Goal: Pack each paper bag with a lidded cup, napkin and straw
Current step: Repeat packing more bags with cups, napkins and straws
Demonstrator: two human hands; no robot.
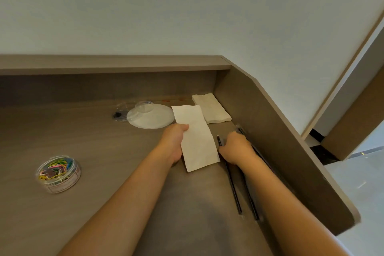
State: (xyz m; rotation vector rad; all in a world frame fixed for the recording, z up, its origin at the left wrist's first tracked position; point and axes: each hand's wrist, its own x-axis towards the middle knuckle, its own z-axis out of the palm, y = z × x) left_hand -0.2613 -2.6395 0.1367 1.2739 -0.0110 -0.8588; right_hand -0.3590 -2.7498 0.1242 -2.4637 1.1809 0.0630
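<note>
Head view only. Left hand (173, 143) is held above the surface (83, 141), with its thumb laid over the edge of a napkin (196, 138); the white, folded napkin is pinched in that grip and is lifted off the surface, its long side running away from the person. Right hand (235, 147) is lowered onto the straws (234, 189), which lie side by side along the right side wall (280, 141) of the surface. Its fingers are curled down around the far part of the straws, so its grip is closed on them, though the fingertips are hidden. Straws are dark, and some appear to be in clear wrappers. Beyond the napkin, a stack of napkins (212, 108) is seen in the far right corner. Just left of it lie clear lids (150, 115), one small dome lid (144, 106) resting on a larger flat one. Well apart, at the near left, a round clear box of coloured paper clips (59, 173) is set on the surface.
</note>
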